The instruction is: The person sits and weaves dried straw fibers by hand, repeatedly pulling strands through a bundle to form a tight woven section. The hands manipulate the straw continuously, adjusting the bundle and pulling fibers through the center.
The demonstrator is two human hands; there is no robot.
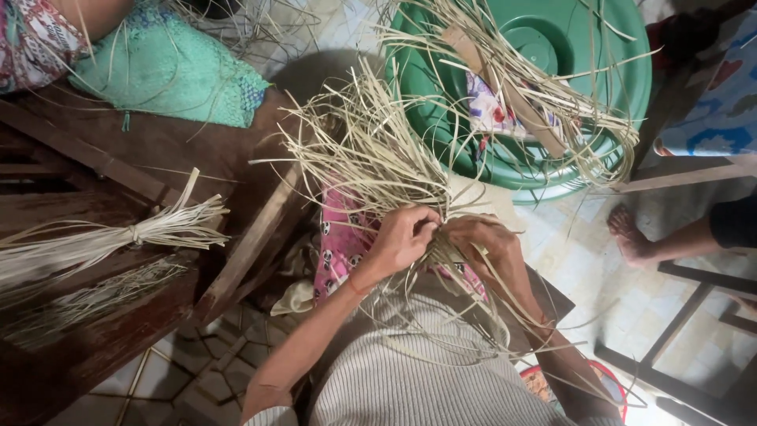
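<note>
Just below the green tub [623,87], both hands pinch dry straw strips [371,150] together, left hand [400,239] and right hand [482,243] closed on them. Little looks woven; most strips splay loose. More strips and a patterned cloth [490,106] lie in the tub.

left hand [398,237] fingertips buried in the dry straw strips [371,150] | right hand [489,246] fingertips likewise hidden, forearm crossed by strands | tied straw bundle [102,241] cut by left edge | another person's bare foot [628,233] partly hidden, leg cut by right edge | green plastic lid [583,47] cut at top | patterned cloth [489,106] under straw, mostly covered
</note>
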